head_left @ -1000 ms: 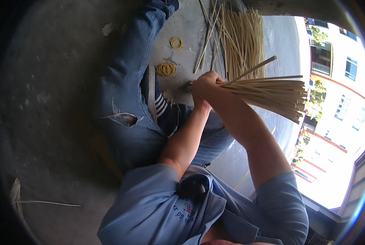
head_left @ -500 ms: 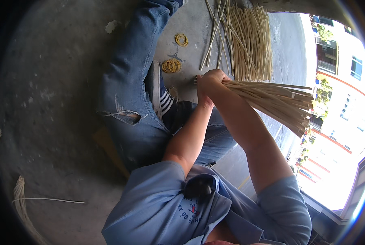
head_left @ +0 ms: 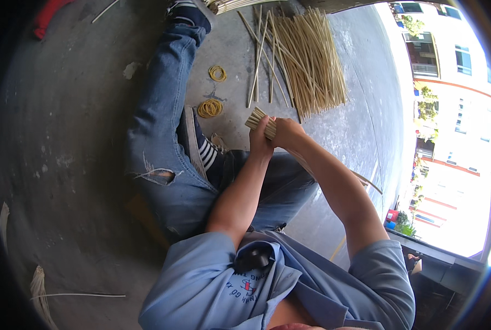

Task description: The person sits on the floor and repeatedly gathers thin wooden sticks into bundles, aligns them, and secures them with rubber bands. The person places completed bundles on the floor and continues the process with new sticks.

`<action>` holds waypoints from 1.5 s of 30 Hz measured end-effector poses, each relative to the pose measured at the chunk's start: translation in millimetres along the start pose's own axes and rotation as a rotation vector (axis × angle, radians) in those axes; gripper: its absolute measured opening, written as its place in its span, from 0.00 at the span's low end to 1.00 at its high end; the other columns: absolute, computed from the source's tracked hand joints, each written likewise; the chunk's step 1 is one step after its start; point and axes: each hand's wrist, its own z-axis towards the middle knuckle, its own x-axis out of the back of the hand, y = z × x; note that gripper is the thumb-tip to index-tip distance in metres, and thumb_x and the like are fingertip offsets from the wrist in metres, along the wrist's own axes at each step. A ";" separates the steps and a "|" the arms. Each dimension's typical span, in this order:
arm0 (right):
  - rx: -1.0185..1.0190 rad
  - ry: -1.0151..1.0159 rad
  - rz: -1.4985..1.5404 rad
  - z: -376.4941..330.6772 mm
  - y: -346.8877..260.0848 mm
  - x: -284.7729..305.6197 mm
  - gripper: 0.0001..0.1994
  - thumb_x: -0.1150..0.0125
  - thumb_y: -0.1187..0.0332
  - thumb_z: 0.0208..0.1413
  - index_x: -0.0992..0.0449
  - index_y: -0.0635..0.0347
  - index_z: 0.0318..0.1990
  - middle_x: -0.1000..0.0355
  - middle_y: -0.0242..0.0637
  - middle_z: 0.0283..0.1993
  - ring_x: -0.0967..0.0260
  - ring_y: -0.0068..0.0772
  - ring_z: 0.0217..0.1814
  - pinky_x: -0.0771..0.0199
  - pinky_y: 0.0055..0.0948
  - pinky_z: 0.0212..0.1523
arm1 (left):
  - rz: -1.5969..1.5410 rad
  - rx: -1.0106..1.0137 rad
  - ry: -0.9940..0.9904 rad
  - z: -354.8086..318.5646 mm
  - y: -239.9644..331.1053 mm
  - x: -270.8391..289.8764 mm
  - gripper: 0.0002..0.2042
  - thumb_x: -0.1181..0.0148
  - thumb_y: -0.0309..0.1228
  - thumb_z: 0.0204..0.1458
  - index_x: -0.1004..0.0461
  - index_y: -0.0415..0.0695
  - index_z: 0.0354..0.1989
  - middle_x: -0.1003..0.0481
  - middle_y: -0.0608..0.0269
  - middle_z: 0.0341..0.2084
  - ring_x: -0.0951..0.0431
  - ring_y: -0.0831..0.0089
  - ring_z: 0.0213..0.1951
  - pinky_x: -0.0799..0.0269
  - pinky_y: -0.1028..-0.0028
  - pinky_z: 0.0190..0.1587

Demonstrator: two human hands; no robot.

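Observation:
Both my hands grip one bundle of thin pale wooden sticks (head_left: pixel 263 122) above the floor, just past my crossed legs. My left hand (head_left: pixel 261 142) is closed around its near-left end, where the cut stick tips poke out. Right beside it, my right hand (head_left: pixel 287 133) wraps the bundle further along. Most of the bundle's length is hidden behind my right forearm, and one end shows past the arm. Beyond my hands lies a large pile of the same sticks (head_left: pixel 317 66), with several loose ones at its left side. Two small heaps of yellow rubber bands, a smaller one (head_left: pixel 217 73) and a larger one (head_left: pixel 209 108), lie left of my hands.
My legs in torn jeans (head_left: pixel 163 126) and a striped dark shoe (head_left: pixel 198 143) border the work area on the left. A frayed pale bundle (head_left: pixel 39 291) lies at the lower left of the concrete floor. Something red (head_left: pixel 50 17) shows at the top left.
The bundle has swung: it stuck out to the right before, and now its length runs behind my right forearm with its tips showing by my left hand. The whole view has shifted somewhat.

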 end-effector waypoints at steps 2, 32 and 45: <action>0.051 0.124 0.132 -19.1 10.3 5.7 0.33 0.24 0.58 0.35 0.24 0.57 0.54 0.19 0.46 0.47 0.21 0.48 0.53 0.20 0.43 0.52 | 0.088 0.013 -0.037 -6.5 9.9 -20.0 0.15 0.36 0.28 0.59 0.28 0.38 0.51 0.21 0.55 0.47 0.20 0.67 0.48 0.21 0.65 0.52; 0.570 0.125 0.829 -106.8 99.7 10.8 0.30 0.26 0.59 0.41 0.24 0.61 0.53 0.20 0.45 0.41 0.21 0.43 0.46 0.24 0.38 0.52 | 0.703 -0.138 -0.547 -91.0 -2.4 -127.6 0.16 0.35 0.30 0.52 0.28 0.42 0.48 0.24 0.61 0.37 0.23 0.64 0.51 0.46 0.57 0.75; 0.554 0.158 1.002 -101.4 63.4 20.6 0.29 0.26 0.64 0.39 0.26 0.68 0.51 0.20 0.46 0.41 0.20 0.40 0.47 0.23 0.35 0.51 | 0.566 -0.200 -0.618 -69.7 26.0 -123.7 0.11 0.34 0.31 0.51 0.23 0.40 0.41 0.22 0.61 0.36 0.24 0.64 0.48 0.46 0.60 0.73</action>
